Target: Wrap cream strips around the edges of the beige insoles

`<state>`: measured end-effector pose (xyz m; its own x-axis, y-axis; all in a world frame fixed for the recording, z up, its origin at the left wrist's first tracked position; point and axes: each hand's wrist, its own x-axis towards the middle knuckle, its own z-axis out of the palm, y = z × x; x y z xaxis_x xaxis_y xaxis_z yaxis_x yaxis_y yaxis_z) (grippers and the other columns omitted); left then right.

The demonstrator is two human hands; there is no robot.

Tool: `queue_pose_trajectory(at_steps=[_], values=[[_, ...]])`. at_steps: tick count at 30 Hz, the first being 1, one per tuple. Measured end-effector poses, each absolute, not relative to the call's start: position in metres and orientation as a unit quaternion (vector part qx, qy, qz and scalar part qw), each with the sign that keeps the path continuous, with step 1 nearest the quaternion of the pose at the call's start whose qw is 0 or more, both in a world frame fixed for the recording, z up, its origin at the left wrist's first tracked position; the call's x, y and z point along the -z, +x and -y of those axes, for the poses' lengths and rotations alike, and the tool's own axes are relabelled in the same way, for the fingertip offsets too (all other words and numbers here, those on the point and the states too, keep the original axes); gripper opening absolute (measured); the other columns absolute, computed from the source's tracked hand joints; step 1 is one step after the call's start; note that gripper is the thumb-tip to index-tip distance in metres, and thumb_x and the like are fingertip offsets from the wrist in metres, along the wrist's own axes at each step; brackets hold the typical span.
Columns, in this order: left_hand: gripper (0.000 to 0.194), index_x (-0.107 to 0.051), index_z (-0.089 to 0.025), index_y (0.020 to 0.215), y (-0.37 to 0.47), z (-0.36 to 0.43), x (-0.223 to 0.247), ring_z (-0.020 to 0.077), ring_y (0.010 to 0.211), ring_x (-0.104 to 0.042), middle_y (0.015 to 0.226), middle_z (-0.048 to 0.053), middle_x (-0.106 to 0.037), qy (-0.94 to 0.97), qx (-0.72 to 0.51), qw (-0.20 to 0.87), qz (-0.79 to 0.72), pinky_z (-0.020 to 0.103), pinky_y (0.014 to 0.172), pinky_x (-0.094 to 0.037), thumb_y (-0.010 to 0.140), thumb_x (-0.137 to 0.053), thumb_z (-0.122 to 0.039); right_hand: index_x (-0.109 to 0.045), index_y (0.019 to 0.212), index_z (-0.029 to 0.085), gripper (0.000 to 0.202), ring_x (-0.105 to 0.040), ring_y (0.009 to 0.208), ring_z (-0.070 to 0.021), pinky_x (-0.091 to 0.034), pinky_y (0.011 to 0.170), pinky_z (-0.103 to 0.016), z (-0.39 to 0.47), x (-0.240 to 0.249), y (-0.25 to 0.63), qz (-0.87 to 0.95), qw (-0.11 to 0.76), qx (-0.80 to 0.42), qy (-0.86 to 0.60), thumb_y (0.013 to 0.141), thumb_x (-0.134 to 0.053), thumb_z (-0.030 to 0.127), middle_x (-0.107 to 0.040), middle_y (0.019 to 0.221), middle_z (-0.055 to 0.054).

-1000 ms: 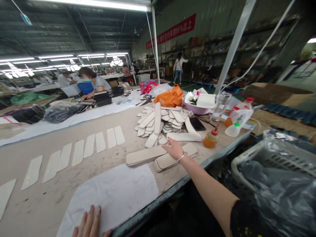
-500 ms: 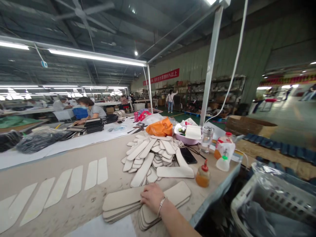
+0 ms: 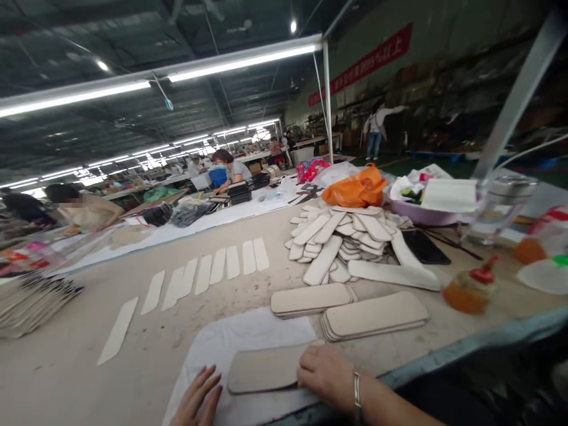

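One long beige panel with rounded corners [image 3: 266, 368] lies on a white sheet [image 3: 213, 340] near the front edge. My right hand [image 3: 327, 374], with a bracelet at the wrist, grips the right end of that panel, fingers closed over it. Just off its left end is my left hand [image 3: 198, 397], fingers stretched out and holding nothing. Two low stacks of similar panels sit beyond: the left stack [image 3: 310, 297] and the right stack [image 3: 375, 315]. Behind them is a loose heap of dark-edged pale pieces [image 3: 339, 236].
Several white strips [image 3: 204, 275] lie in a row on the table [image 3: 186, 331]. On the right stand a glue bottle with a red tip [image 3: 473, 287], a phone [image 3: 421, 247], a glass jar [image 3: 501, 210] and a purple basin [image 3: 426, 216]. A co-worker [image 3: 233, 171] sits across.
My right hand has moved from the stacks to the white sheet, bringing one panel. My left hand has come into view. The view has swung left and tilted.
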<state>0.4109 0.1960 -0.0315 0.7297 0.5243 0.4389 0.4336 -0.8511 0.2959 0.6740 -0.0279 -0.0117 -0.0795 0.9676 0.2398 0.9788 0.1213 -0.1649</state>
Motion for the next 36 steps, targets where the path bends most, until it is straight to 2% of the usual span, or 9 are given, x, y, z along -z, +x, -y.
queue_pose_trajectory(at_steps=[2, 5, 8, 12, 18, 23, 31, 34, 36], values=[[0.025, -0.068, -0.024, 0.091, 0.436, -0.208, 0.012, 0.02, 0.096, -0.063, 0.1, 0.003, -0.068, 0.929, -0.273, 0.075, -0.239, 0.034, 0.084, -0.053, 0.081, -0.051, -0.041, -0.06, 0.078, 0.019, 0.017, -0.051, 0.082, -0.0182, -0.038, 0.064, -0.029, 0.032, 0.014, 0.667, 0.747, 0.153, -0.01, -0.647, 0.085, -0.055, 0.034, -0.06, 0.081, -0.003], [0.027, -0.068, -0.021, 0.083, 0.494, -0.228, -0.019, 0.0169, 0.082, -0.065, 0.086, 0.003, -0.069, 0.943, -0.256, 0.055, -0.208, 0.029, 0.075, -0.054, 0.082, -0.05, -0.041, -0.061, 0.076, 0.02, 0.028, -0.053, 0.087, -0.0183, -0.038, 0.069, -0.029, 0.034, 0.01, 0.671, 0.736, 0.197, -0.051, -0.646, 0.083, -0.055, 0.047, -0.061, 0.083, -0.003], [0.03, -0.067, -0.019, 0.089, 0.563, -0.251, -0.037, 0.0148, 0.085, -0.063, 0.091, 0.005, -0.068, 0.964, -0.156, -0.01, -0.217, 0.027, 0.078, -0.05, 0.087, -0.042, -0.035, -0.062, 0.076, 0.021, 0.029, -0.054, 0.08, -0.0158, -0.038, 0.065, -0.028, 0.034, 0.005, 0.679, 0.716, 0.22, -0.063, -0.66, 0.086, -0.048, 0.045, -0.063, 0.082, -0.002], [0.034, -0.065, -0.015, 0.097, 0.645, -0.281, -0.034, 0.0189, 0.089, -0.061, 0.098, 0.01, -0.065, 0.97, -0.078, -0.066, -0.22, 0.03, 0.079, -0.047, 0.088, -0.038, -0.032, -0.061, 0.075, 0.022, 0.026, -0.055, 0.073, -0.0136, -0.037, 0.06, -0.027, 0.027, 0.009, 0.684, 0.716, 0.226, -0.051, -0.658, 0.087, -0.047, 0.04, -0.063, 0.079, 0.0], [0.03, -0.068, -0.017, 0.087, 0.722, -0.307, -0.009, 0.0214, 0.086, -0.061, 0.095, 0.011, -0.063, 0.969, 0.042, -0.119, -0.211, 0.03, 0.072, -0.046, 0.083, -0.04, -0.026, -0.056, 0.069, 0.021, 0.026, -0.054, 0.067, -0.0129, -0.035, 0.056, -0.027, 0.022, 0.019, 0.691, 0.728, 0.235, -0.044, -0.642, 0.085, -0.047, 0.04, -0.06, 0.07, 0.003], [0.032, -0.068, -0.013, 0.084, 0.747, -0.314, 0.0, 0.0249, 0.084, -0.062, 0.094, 0.015, -0.061, 0.964, 0.095, -0.147, -0.2, 0.034, 0.071, -0.047, 0.083, -0.038, -0.022, -0.054, 0.068, 0.021, 0.026, -0.053, 0.066, -0.0127, -0.034, 0.053, -0.026, 0.029, 0.014, 0.7, 0.716, 0.24, -0.061, -0.653, 0.084, -0.048, 0.039, -0.059, 0.069, 0.003], [0.029, -0.065, -0.013, 0.084, 0.754, -0.297, -0.018, 0.0228, 0.083, -0.061, 0.095, 0.013, -0.061, 0.965, 0.052, -0.16, -0.199, 0.031, 0.068, -0.046, 0.081, -0.038, -0.024, -0.058, 0.071, 0.02, 0.025, -0.055, 0.068, -0.0129, -0.037, 0.055, -0.024, 0.032, 0.016, 0.706, 0.689, 0.26, -0.069, -0.672, 0.085, -0.047, 0.038, -0.061, 0.072, 0.001], [0.036, -0.063, -0.016, 0.095, 0.742, -0.281, -0.042, 0.0217, 0.089, -0.06, 0.104, 0.011, -0.059, 0.963, -0.017, -0.158, -0.216, 0.031, 0.071, -0.045, 0.085, -0.03, -0.028, -0.063, 0.08, 0.021, 0.023, -0.057, 0.071, -0.0129, -0.041, 0.06, -0.023, 0.031, 0.015, 0.712, 0.64, 0.331, -0.078, -0.689, 0.086, -0.047, 0.036, -0.064, 0.077, -0.001], [0.033, -0.062, -0.018, 0.094, 0.725, -0.268, -0.066, 0.0202, 0.092, -0.058, 0.104, 0.008, -0.06, 0.965, -0.088, -0.113, -0.219, 0.029, 0.077, -0.043, 0.084, -0.033, -0.03, -0.065, 0.086, 0.021, 0.021, -0.058, 0.078, -0.0135, -0.043, 0.067, -0.023, 0.03, 0.013, 0.718, 0.587, 0.412, -0.084, -0.692, 0.087, -0.048, 0.033, -0.066, 0.082, -0.002]])
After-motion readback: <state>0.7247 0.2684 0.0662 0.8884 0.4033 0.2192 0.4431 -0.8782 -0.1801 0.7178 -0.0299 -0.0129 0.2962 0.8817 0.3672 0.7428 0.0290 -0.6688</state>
